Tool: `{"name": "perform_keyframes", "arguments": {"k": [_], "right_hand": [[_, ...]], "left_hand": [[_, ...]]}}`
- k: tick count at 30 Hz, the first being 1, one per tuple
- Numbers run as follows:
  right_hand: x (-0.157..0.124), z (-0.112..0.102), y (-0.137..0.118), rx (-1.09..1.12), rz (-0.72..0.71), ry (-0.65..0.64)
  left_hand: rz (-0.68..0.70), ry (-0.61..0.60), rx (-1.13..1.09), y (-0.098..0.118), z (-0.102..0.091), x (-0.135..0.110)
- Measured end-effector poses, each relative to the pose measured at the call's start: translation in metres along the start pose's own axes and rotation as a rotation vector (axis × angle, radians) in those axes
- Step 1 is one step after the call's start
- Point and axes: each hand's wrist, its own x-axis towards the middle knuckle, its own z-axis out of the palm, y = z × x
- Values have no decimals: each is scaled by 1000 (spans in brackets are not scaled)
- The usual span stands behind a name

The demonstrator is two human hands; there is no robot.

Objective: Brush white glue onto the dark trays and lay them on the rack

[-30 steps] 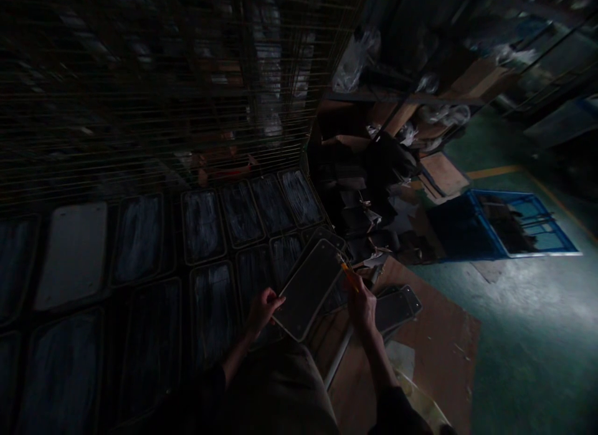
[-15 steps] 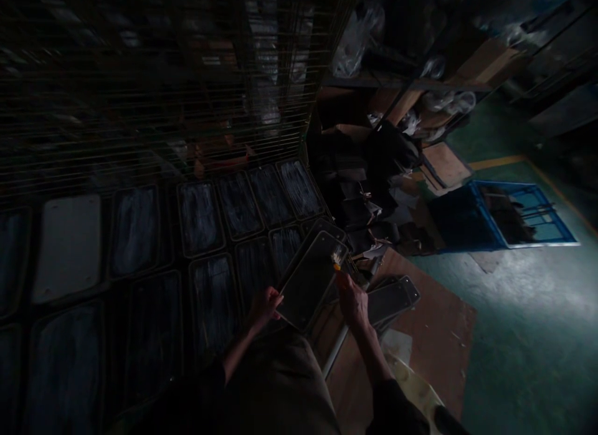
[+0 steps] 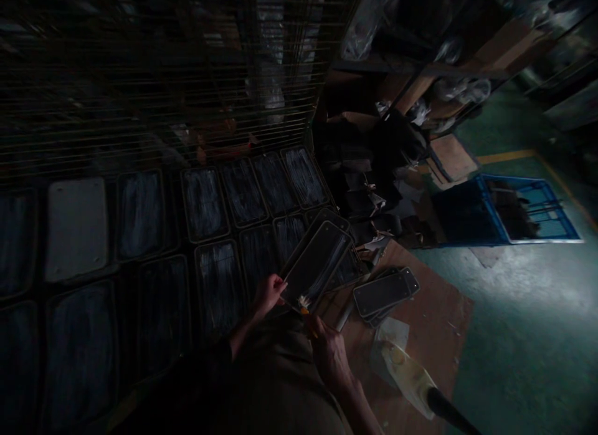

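Well, far left of the fingers, one pale panel (image 3: 75, 226) lies among rows of streaked panels (image 3: 204, 202) on the floor. Next, the left hand (image 3: 268, 293) has its fingers curled tight on the lower left edge of a dark panel (image 3: 317, 263), which tilts up and away from them. A brush (image 3: 304, 304) touches the panel's near end with its tip, just right of the left fingers. The right hand (image 3: 329, 354) is clenched round the brush handle, just below the tip. Right of those fingers and apart from them, stacked panels (image 3: 385, 290) sit on cardboard (image 3: 439, 316). A blue crate (image 3: 509, 217) is well beyond.
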Motion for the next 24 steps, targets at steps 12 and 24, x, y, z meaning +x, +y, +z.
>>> {"name": "perform_keyframes", "arguments": {"k": [12, 24], "right_hand": [[87, -37, 43, 254, 105, 186], [58, 6, 14, -6, -82, 27]], "left_hand": [[-42, -97, -93, -3, -11, -1], [-28, -73, -179, -8, -10, -1]]}}
